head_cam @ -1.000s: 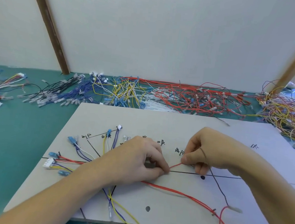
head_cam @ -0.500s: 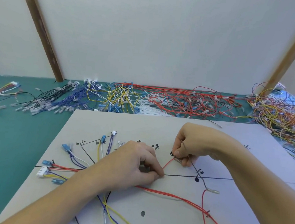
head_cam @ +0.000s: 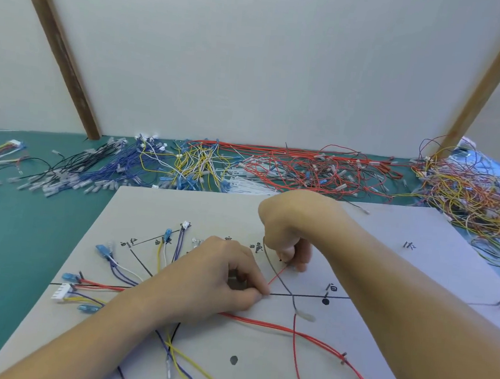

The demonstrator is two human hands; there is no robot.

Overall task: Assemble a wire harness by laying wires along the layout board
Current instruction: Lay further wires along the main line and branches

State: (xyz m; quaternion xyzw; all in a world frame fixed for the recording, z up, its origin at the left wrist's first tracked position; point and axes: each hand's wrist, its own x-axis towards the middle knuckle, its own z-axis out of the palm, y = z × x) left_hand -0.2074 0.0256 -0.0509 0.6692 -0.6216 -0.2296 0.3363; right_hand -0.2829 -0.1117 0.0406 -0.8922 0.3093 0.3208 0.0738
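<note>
On the board (head_cam: 150, 211), your left hand (head_cam: 216, 280) pinches the wire bundle (head_cam: 104, 287) down at the black line; a short red wire (head_cam: 277, 275) runs from it up to your right hand (head_cam: 287, 232), whose curled fingers grip it with a grey wire (head_cam: 280, 281).

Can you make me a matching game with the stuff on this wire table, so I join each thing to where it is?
Things:
1. white connector
2. black dot
3. red wire pile
4. left hand

Places:
A. on the green table behind the board
B. at the board's left edge
C. pinching wires on the board's black line
D. printed on the board, right of both hands

Pairs: 1-B, 2-D, 3-A, 4-C
</note>
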